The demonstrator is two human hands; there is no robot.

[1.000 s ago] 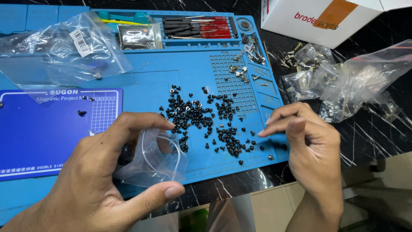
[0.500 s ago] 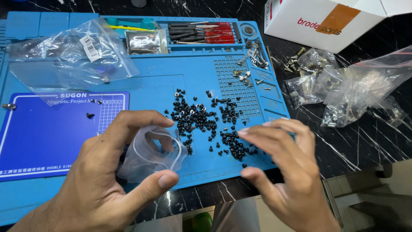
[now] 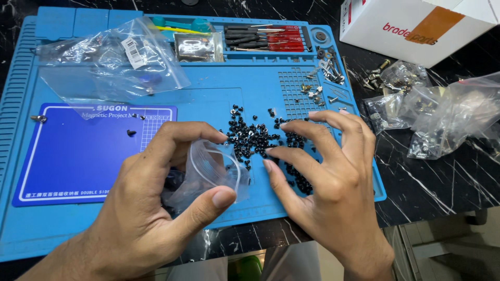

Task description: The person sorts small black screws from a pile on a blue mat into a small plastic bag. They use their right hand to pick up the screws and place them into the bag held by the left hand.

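Note:
My left hand (image 3: 151,208) holds a small clear plastic bag (image 3: 208,174) open by its mouth, low over the blue work mat (image 3: 208,99). A heap of several small black screws (image 3: 250,136) lies on the mat just right of the bag's mouth. My right hand (image 3: 328,177) rests on the mat with fingers spread, covering the right part of the heap, fingertips touching the screws next to the bag.
A dark blue magnetic pad (image 3: 73,156) lies at the left with a few loose screws. Empty clear bags (image 3: 112,60) sit at the back left, screwdrivers (image 3: 263,39) in the mat's tray. Bags of metal hardware (image 3: 442,117) and a white cardboard box (image 3: 416,28) stand at the right.
My right hand has slid left from the mat's right edge onto the screw heap, toward the bag. The left hand keeps the bag open in about the same place.

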